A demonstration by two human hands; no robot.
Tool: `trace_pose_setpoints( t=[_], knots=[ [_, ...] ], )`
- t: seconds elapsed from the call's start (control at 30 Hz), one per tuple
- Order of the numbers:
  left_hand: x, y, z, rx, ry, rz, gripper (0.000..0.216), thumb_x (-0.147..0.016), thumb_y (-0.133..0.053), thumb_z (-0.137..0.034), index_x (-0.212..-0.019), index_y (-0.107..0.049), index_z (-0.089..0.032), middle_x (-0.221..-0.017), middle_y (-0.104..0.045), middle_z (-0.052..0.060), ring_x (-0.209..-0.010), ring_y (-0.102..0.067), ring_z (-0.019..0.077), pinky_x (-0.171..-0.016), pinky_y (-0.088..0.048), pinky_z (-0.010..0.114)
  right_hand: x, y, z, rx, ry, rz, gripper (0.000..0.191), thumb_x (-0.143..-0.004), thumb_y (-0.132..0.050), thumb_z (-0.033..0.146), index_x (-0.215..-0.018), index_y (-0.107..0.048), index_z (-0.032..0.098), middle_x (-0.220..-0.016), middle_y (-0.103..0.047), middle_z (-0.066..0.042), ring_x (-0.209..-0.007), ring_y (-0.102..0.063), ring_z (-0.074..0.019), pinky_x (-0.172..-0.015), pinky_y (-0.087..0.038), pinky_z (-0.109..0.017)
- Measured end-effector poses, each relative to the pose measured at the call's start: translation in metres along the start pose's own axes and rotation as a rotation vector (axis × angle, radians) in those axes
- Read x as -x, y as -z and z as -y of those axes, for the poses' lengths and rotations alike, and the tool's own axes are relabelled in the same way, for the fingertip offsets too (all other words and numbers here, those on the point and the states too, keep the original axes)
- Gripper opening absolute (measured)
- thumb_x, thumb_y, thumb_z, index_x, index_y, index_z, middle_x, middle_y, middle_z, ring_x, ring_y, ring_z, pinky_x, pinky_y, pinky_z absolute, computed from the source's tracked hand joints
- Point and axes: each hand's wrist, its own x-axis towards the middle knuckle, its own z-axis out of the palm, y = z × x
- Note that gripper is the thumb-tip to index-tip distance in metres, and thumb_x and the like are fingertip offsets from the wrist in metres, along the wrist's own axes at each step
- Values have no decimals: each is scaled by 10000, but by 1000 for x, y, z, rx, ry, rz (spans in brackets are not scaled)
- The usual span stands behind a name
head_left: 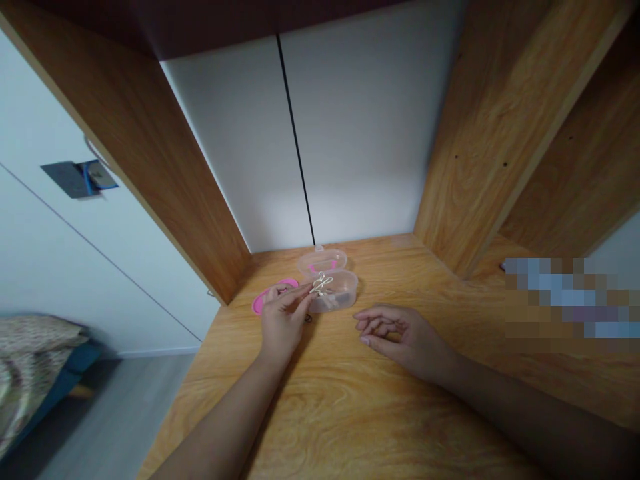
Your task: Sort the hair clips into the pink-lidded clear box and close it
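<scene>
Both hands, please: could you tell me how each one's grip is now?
Left hand: closed, pinching a pale looped item.
Right hand: open, loosely curled, holding nothing visible.

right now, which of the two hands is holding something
The left hand: its thumb and fingers pinch a cream looped item by the clear box. The right hand, loosely curled, holds nothing visible.
</scene>
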Motion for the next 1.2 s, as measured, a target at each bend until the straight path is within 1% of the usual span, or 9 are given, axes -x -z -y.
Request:
trace_pose_setpoints(
  t=[0.2, 0.4, 0.5, 0.63, 0.77, 0.9, 1.03, 1.1, 1.2],
  knots=[
    [-1, 3, -1, -50, -4, 65, 279, -883, -655, -291, -1151, -727, -265, -1098, -714, 73, -1076, -585, 243, -992, -430, 431, 0, 2, 2, 5, 17, -13, 287, -743, -730, 294, -1003, -734, 174, -853, -741, -65, -705, -674, -151, -651, -584, -273],
    [-5, 23, -5, -157, -102, 40, 235, -917, -535, -205, -1093, -690, -207, -1093, -694, 76, -1051, -593, 232, -957, -454, 387, 0, 4, 4, 29, 12, -7, 260, -766, -705, 300, -993, -741, 178, -856, -743, -69, -699, -668, -152, -646, -576, -276],
    [-9, 37, -9, -313, -136, 171, 227, -856, -493, -131, -1012, -648, -188, -1014, -654, 82, -951, -604, 224, -844, -480, 340, 0, 4, 4, 44, 14, -13, 235, -768, -705, 304, -965, -745, 183, -836, -742, -62, -682, -659, -149, -638, -572, -272],
    [-12, 46, -13, -531, -149, 430, 148, -807, -528, -174, -919, -622, -198, -942, -636, 75, -839, -611, 226, -736, -467, 321, 0, 5, 3, 63, 15, -13, 217, -780, -695, 297, -960, -748, 189, -847, -744, -58, -704, -662, -152, -653, -570, -272],
    [-8, 40, -17, -596, -138, 523, 149, -840, -536, -261, -931, -637, -199, -938, -645, 92, -871, -627, 249, -726, -455, 327, 0, 5, 2, 64, 8, -6, 216, -787, -690, 302, -965, -750, 193, -852, -746, -56, -710, -664, -154, -649, -564, -270],
    [-3, 33, -19, -630, -109, 530, 166, -865, -536, -329, -913, -640, -209, -916, -645, 87, -846, -626, 251, -680, -436, 322, 0, 5, 1, 62, 7, -9, 209, -803, -683, 318, -955, -749, 190, -827, -741, -54, -704, -661, -156, -641, -558, -267],
    [-2, 30, -17, -621, -103, 492, 284, -857, -579, -465, -950, -642, -204, -936, -643, 94, -881, -621, 264, -732, -449, 338, 1, 4, 1, 78, 9, -9, 199, -819, -671, 318, -953, -750, 194, -820, -738, -49, -707, -654, -156, -637, -550, -264],
    [-2, 29, -15, -602, -99, 484, 270, -860, -582, -458, -925, -642, -204, -936, -645, 92, -883, -619, 256, -745, -452, 334, 1, 4, 2, 77, 13, -6, 199, -823, -670, 322, -955, -751, 197, -832, -741, -50, -712, -656, -158, -637, -548, -265],
    [-2, 27, -13, -561, -87, 490, 171, -869, -565, -355, -865, -641, -202, -891, -646, 78, -849, -619, 230, -730, -447, 313, 1, 4, 3, 78, 15, -2, 193, -824, -670, 323, -949, -751, 199, -848, -745, -50, -719, -661, -161, -640, -548, -266]
  ],
)
